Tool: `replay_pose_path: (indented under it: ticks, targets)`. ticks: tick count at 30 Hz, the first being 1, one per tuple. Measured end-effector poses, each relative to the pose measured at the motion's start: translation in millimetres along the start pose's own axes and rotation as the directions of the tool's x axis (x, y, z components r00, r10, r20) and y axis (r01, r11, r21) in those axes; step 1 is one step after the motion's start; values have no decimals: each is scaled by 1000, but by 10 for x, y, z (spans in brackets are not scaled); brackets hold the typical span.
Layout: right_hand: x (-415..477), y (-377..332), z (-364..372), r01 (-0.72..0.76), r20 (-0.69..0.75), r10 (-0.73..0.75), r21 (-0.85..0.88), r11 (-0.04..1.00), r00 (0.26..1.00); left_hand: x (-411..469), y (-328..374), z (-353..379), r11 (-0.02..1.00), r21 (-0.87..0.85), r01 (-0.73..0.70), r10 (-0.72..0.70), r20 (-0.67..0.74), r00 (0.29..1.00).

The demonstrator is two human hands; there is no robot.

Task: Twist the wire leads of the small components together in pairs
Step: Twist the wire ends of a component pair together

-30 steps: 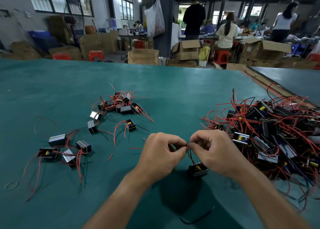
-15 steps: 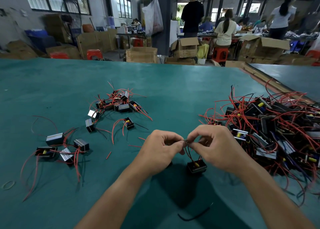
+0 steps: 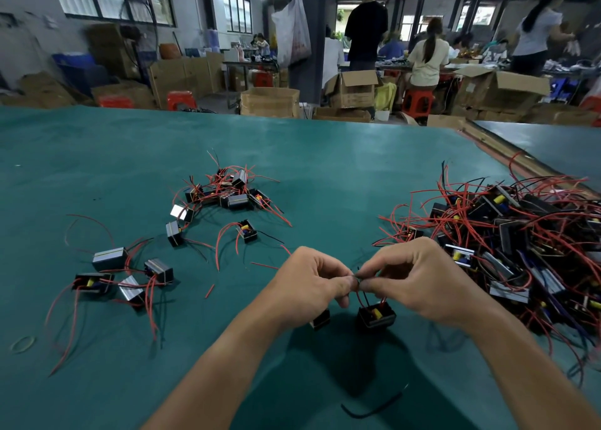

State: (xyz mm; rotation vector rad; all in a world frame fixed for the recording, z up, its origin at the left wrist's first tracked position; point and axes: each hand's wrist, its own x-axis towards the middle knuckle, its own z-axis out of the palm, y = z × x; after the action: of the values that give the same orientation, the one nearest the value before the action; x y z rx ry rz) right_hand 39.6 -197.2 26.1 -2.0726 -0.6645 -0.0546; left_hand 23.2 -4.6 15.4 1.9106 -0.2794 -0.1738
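Note:
My left hand (image 3: pixel 310 283) and my right hand (image 3: pixel 419 278) meet fingertip to fingertip above the green table (image 3: pixel 325 156), pinching thin wire leads (image 3: pixel 357 275) between them. A small black component with a yellow part (image 3: pixel 376 316) hangs from those leads just below my right hand. A second black component (image 3: pixel 320 319) shows under my left hand, mostly hidden. A big tangled pile of black components with red and black leads (image 3: pixel 507 231) lies at the right.
Groups of components lie at the left (image 3: pixel 126 275) and in the middle (image 3: pixel 227 192), one lone component (image 3: pixel 246 231) between. A loose black wire (image 3: pixel 370 408) lies near me, a rubber band (image 3: pixel 22 344) at far left. People and cardboard boxes stand beyond the table.
Both hands stay pinched together on the leads, fingers shifting slightly. A second component now shows under my left hand. The view has tilted a little.

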Motion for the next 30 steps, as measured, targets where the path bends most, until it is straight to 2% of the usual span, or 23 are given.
replay_pose_path:
  ticks: [5,11,17,20,22,26,30]
  targets:
    - [2,-16,6,-23,17,22,37,999,1000,-15,9,1,1000,-3,-4,4,19,1000]
    - [-27,-73,-46,-59,105,48,102,993,993,-38,2,12,999,-1,-53,53,52,997]
    - [-1,-77,-57,-236,99,218,236,943,971,-42,-16,62,971,108,-214,217,-21,976]
    - [17,-79,-40,-351,83,343,315,882,936,-41,-36,82,964,90,-251,257,-59,965]
    - [20,-87,-21,-356,66,356,344,869,932,-34,-44,81,966,81,-244,250,-65,966]
    - [20,-79,5,-276,10,289,327,904,957,-2,-70,71,977,60,-204,208,-68,976]
    - [28,-41,8,-349,29,359,322,880,933,-9,-69,117,977,41,-209,211,-55,976]
